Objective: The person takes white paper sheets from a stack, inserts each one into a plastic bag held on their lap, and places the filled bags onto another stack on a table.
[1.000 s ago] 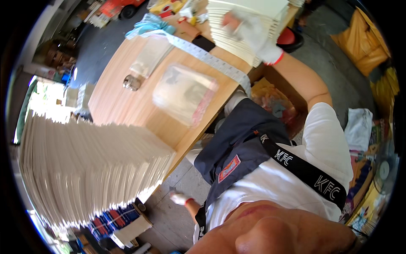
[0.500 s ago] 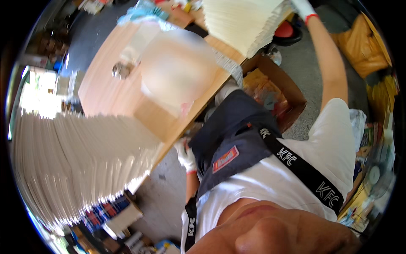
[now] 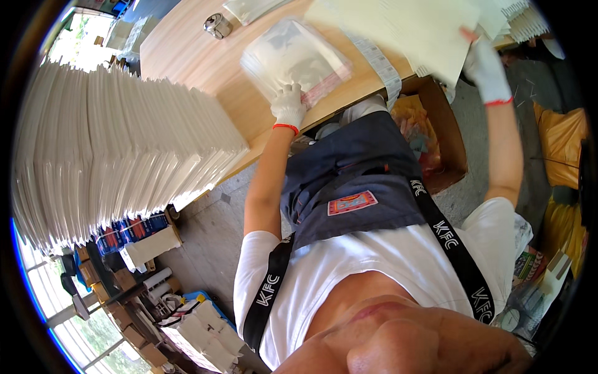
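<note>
My left hand (image 3: 288, 107), in a white knit glove with a red cuff, lies with its fingers on the near left corner of a pile of clear plastic bags (image 3: 289, 56). The bags have a pinkish strip along one edge and rest on the wooden table. At the upper right, my gloved right hand (image 3: 486, 67) grips the edge of a cream sheet (image 3: 430, 37), its bare-looking fingertips blurred by motion. That sheet reaches left over the table's far right part. More cream sheets (image 3: 528, 26) are stacked behind and beside the right hand.
A tall stack of white, plastic-wrapped sheets (image 3: 118, 149) stands at the table's left end. On the wooden table (image 3: 187, 53) sit a round silver container (image 3: 217, 26) and a printed paper strip (image 3: 377, 62). Below the right edge is an open cardboard box (image 3: 451, 134) with crumpled plastic inside.
My left hand has risen from beside the table onto the bag pile. My right hand has come nearer, now with a cream sheet in it. The view has shifted.
</note>
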Motion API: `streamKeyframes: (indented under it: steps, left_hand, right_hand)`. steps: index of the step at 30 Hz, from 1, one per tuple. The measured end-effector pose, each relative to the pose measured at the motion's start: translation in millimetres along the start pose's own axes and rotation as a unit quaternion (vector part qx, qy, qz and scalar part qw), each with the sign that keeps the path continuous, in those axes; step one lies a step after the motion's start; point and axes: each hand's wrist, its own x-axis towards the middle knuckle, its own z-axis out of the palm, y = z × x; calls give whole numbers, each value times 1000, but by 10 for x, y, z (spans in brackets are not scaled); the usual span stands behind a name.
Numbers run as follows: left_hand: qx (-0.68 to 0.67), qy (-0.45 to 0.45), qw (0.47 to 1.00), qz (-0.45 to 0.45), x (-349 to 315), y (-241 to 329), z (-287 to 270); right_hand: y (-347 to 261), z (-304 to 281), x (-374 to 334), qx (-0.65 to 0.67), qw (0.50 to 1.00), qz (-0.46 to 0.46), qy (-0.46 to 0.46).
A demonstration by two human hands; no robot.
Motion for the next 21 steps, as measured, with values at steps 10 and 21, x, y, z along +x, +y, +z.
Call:
streamKeyframes:
  steps: [10,21]
  left_hand:
    - [-37,-3,998,57,119,-196,-132]
    - [-114,141,980,88,73,-426,177]
  right_hand:
    - [1713,186,-715,102,931,290,-199]
    - [2158,-70,-676,142,953,245,-105]
